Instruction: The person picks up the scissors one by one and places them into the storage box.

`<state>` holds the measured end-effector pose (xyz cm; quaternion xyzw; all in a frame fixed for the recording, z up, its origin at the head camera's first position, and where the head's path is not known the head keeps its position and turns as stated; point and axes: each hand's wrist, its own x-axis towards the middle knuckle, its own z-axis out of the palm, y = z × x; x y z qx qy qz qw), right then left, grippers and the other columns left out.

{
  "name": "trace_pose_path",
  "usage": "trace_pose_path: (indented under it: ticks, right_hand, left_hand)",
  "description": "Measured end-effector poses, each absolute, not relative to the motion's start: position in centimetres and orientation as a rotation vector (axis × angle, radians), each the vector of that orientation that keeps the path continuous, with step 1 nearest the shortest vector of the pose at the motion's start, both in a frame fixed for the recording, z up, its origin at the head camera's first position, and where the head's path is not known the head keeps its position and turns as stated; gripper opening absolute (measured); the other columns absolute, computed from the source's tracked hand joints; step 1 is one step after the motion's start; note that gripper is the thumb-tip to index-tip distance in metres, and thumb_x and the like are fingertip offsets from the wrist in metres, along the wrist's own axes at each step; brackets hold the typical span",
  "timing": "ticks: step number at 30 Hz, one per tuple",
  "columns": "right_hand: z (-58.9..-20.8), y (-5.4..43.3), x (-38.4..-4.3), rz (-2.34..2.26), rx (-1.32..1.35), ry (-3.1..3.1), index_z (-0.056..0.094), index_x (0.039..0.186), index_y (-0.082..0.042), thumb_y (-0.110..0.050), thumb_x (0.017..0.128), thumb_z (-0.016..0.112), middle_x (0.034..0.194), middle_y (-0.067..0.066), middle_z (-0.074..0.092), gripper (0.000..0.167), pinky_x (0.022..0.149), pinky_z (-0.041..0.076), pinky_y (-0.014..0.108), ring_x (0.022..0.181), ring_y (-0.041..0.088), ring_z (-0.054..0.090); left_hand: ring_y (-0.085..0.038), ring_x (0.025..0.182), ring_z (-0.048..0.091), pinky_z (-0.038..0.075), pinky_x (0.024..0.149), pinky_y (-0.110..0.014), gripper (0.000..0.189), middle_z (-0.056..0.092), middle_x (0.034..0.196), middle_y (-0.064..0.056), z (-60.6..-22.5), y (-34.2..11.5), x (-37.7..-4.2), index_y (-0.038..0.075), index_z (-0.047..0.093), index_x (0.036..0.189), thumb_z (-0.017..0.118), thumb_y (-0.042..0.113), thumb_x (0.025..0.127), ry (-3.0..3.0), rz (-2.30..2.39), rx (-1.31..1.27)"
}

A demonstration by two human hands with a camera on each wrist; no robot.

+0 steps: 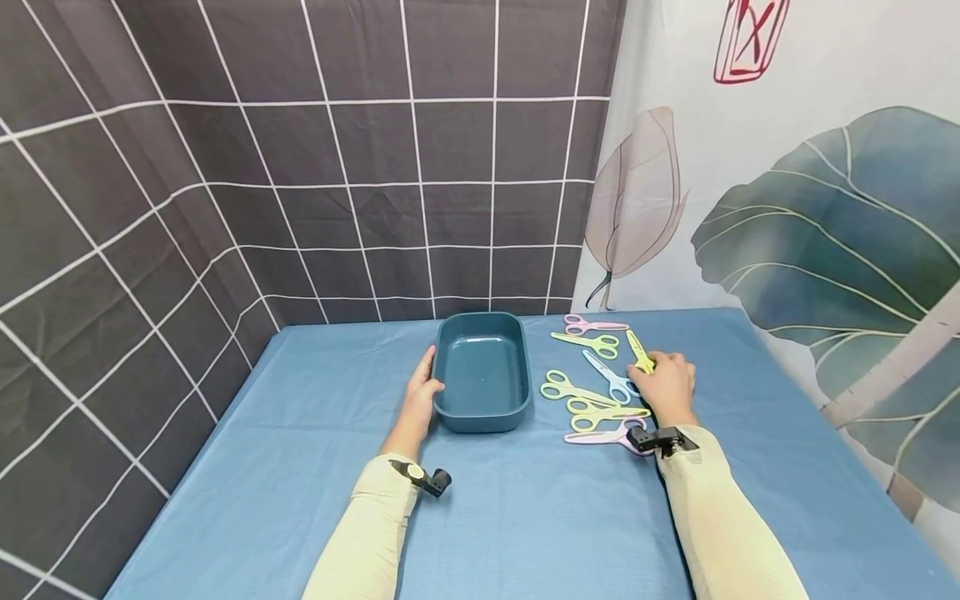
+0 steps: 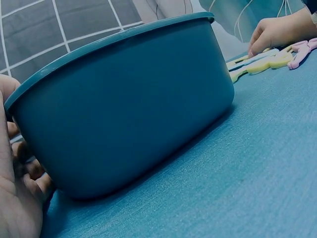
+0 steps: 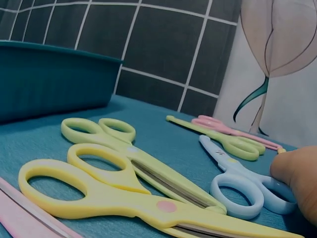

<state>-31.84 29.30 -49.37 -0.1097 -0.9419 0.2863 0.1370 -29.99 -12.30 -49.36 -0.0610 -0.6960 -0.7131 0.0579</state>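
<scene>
My left hand (image 1: 415, 403) holds the left side of a teal plastic bin (image 1: 483, 422), thumb over the rim and fingers along the outer wall. The bin stands flat on the cloth. On the right, my right hand (image 1: 670, 387) pinches yellow scissors (image 1: 637, 348) near their handles, which the fingers hide; the blades point away. Close by the right thumb lie light blue scissors (image 3: 240, 178). Nearer me are green scissors (image 3: 143, 163), yellow scissors (image 3: 129, 201) and pink scissors (image 1: 596, 437). Farther back lie another green pair (image 1: 588, 341) and another pink pair (image 1: 600, 326).
A blue cloth (image 1: 495, 517) covers the table. Behind and to the left hangs a dark curtain (image 1: 375, 142) with white grid lines, meeting the table's back edge. At the right, a white sheet (image 1: 675, 275) with printed leaves hangs behind the table.
</scene>
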Motion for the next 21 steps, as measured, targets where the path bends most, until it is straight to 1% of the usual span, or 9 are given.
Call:
trace_pose_path:
  ticks: [4,10,14,16,19,21]
  right_hand:
    - [-49.45,29.50,-31.81,0.772,-0.297,-2.713,0.056,0.133,0.013,-0.029,0.090,0.062,0.128,0.034,0.053,0.060,0.097,0.026,0.059,0.113,0.047,0.039]
    - [-49.22,29.44,-31.52,0.788,-0.283,-2.669,0.057,0.131,0.015,-0.026,0.088,0.063,0.127,0.034,0.056,0.060,0.099,0.022,0.060,0.119,0.048,0.039]
    - [-49.18,29.41,-31.41,0.824,-0.285,-2.638,0.057,0.132,0.015,-0.025,0.087,0.064,0.127,0.035,0.056,0.060,0.099,0.022,0.060,0.120,0.048,0.038]
    - [-49.23,29.43,-31.38,0.854,-0.310,-2.601,0.058,0.131,0.014,-0.021,0.088,0.063,0.124,0.034,0.057,0.056,0.101,0.025,0.059,0.118,0.048,0.041]
    - [-49.25,29.43,-31.26,0.896,-0.349,-2.542,0.060,0.128,0.013,-0.015,0.088,0.059,0.117,0.033,0.057,0.049,0.100,0.032,0.058,0.114,0.048,0.046]
    - [-49.30,29.44,-31.20,0.890,-0.367,-2.527,0.061,0.127,0.012,-0.013,0.089,0.057,0.116,0.032,0.057,0.045,0.100,0.035,0.058,0.114,0.049,0.047]
  left_hand:
    - [-0.027,0.155,0.011,0.010,0.124,-0.046,0.079,0.020,0.167,-0.013,-49.27,-12.21,-29.88,0.004,0.029,0.159,0.042,-0.007,0.082,-2.123,-2.148,-0.181]
    - [-0.028,0.155,0.011,0.010,0.124,-0.047,0.079,0.020,0.167,-0.014,-49.24,-12.19,-29.92,0.003,0.029,0.159,0.042,-0.008,0.081,-2.110,-2.146,-0.189]
    - [-0.027,0.155,0.011,0.010,0.124,-0.047,0.080,0.019,0.167,-0.013,-49.28,-12.31,-29.89,0.004,0.029,0.159,0.042,-0.008,0.081,-2.105,-2.157,-0.192]
    - [-0.028,0.155,0.011,0.009,0.124,-0.047,0.080,0.019,0.167,-0.013,-49.32,-12.37,-29.87,0.003,0.029,0.159,0.042,-0.008,0.081,-2.105,-2.158,-0.194]
    - [-0.029,0.155,0.011,0.009,0.124,-0.048,0.080,0.020,0.167,-0.014,-49.43,-12.40,-29.87,0.003,0.028,0.159,0.042,-0.007,0.080,-2.104,-2.160,-0.192]
    - [-0.029,0.155,0.011,0.010,0.124,-0.049,0.081,0.020,0.167,-0.014,-49.48,-12.38,-29.86,0.003,0.028,0.159,0.042,-0.008,0.080,-2.102,-2.161,-0.186]
